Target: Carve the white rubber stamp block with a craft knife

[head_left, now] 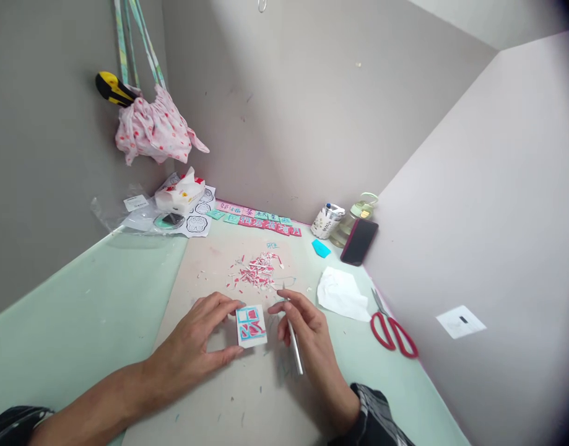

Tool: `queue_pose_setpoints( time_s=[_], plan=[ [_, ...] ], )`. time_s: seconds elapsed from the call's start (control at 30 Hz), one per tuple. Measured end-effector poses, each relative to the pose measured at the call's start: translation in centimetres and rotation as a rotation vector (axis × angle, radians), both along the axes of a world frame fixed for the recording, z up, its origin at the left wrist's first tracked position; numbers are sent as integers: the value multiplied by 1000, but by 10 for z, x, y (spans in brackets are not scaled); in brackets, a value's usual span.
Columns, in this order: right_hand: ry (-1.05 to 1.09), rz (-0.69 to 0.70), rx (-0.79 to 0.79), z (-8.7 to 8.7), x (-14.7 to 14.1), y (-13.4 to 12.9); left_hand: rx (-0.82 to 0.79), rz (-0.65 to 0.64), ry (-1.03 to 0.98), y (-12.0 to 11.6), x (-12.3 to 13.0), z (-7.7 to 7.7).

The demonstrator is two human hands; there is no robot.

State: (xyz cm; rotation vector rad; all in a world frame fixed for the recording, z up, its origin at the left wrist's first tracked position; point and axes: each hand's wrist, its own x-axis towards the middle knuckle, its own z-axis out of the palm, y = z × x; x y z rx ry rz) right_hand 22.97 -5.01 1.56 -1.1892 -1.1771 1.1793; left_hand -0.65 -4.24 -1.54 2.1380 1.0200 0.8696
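My left hand [205, 331] grips a small pale square carving block [251, 326] by its left side, thumb below and fingers above. Blue lines and red cut-out areas mark the block's face. In my right hand [307, 325] is a slim silver craft knife [295, 350], held like a pen, its tip pointing away from me. The knife is to the right of the block, and I see a gap between them. Just beyond both hands lies a pile of red and white shavings [259, 271] on a greyish board [195, 371].
Carved coloured tiles [270, 224] line the back. At right are a pen cup [327, 221], bottle [353, 217], phone [360, 240], blue piece [320, 248], tissue [342, 294] and red-handled scissors [393, 334]. A tissue pack [179, 195] is at back left, below a hanging pink cloth bag [156, 127].
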Motion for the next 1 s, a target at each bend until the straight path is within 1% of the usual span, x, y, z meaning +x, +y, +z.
queue_pose_setpoints(
  time_s=[0.17, 0.3, 0.5, 0.77, 0.9, 1.0],
  plan=[
    [37, -55, 33, 4, 0, 0, 138, -45, 67, 3, -3, 1],
    [39, -65, 51, 3, 1, 1, 178, 25, 39, 5, -7, 3],
    [-4, -91, 104, -3, 3, 11, 81, -56, 123, 9, -6, -2],
    [-116, -158, 220, -14, 2, 18, 20, -55, 121, 13, -6, -11],
    [-158, -140, 241, -19, -2, 18, -10, -37, 85, 19, -8, -18],
    [-174, -108, 242, -21, -4, 17, -27, -11, 53, 23, -10, -17]
  ],
)
